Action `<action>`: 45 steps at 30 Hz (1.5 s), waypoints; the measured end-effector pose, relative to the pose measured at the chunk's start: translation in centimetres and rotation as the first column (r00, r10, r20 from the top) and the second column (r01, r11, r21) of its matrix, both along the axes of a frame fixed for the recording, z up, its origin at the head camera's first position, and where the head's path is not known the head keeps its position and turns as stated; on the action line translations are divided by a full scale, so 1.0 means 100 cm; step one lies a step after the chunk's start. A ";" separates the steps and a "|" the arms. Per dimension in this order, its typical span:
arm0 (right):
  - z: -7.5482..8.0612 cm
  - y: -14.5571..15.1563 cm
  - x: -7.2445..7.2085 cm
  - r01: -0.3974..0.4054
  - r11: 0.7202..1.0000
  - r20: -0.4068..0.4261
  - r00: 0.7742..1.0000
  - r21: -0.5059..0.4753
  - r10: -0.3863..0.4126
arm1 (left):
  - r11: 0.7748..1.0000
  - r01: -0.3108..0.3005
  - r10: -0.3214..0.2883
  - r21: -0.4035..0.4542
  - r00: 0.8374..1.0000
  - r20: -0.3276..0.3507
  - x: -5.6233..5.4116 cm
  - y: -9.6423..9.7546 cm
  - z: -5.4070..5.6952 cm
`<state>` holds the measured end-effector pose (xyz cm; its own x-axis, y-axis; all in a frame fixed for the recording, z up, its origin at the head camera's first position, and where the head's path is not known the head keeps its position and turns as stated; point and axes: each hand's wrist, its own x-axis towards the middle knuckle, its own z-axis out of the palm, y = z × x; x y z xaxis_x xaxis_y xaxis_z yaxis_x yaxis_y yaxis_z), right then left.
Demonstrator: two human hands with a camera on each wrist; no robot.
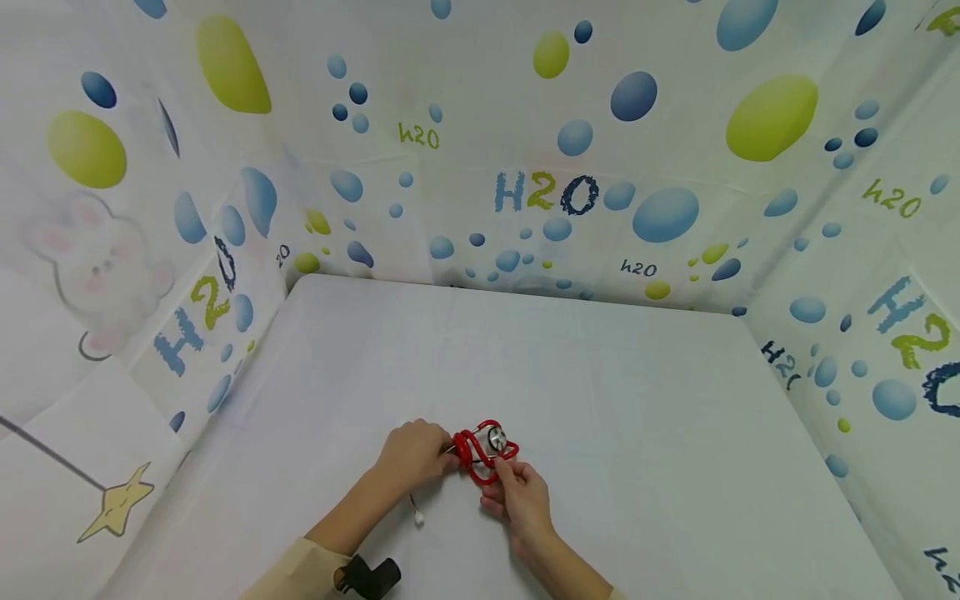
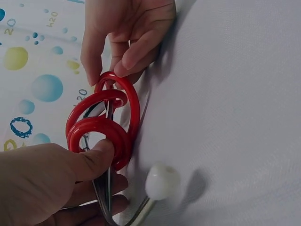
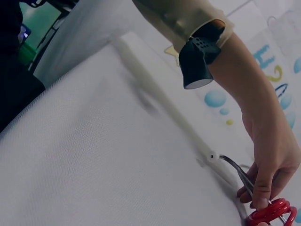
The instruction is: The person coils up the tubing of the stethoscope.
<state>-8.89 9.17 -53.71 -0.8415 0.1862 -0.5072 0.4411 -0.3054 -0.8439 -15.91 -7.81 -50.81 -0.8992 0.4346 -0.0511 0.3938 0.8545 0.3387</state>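
Observation:
A stethoscope with red tubing [image 1: 463,451] wound into loops is held just over the white table, between both hands. My left hand [image 1: 415,454] grips its metal ear tubes and the coiled tubing, with the thumb [image 2: 98,157] pressed on a red coil. On the other side, my right hand [image 1: 525,498] pinches a tubing loop between thumb and fingers. The silver chestpiece [image 1: 497,439] shows among the loops in the head view. A white ear tip [image 2: 161,181] on a curved metal tube sticks out below the left hand.
White tabletop [image 1: 660,433] spreads around the hands. Printed sheets with blue and green dots [image 1: 665,214] enclose the back and sides. A dark wrist camera [image 3: 197,63] sits on the left forearm. At the far left hangs a yellow star [image 1: 117,506].

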 end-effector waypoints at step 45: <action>0.003 0.011 -0.003 -0.048 0.999 0.073 0.996 0.023 0.046 | 0.994 0.076 -0.084 0.083 0.992 0.096 -0.004 -0.008 0.015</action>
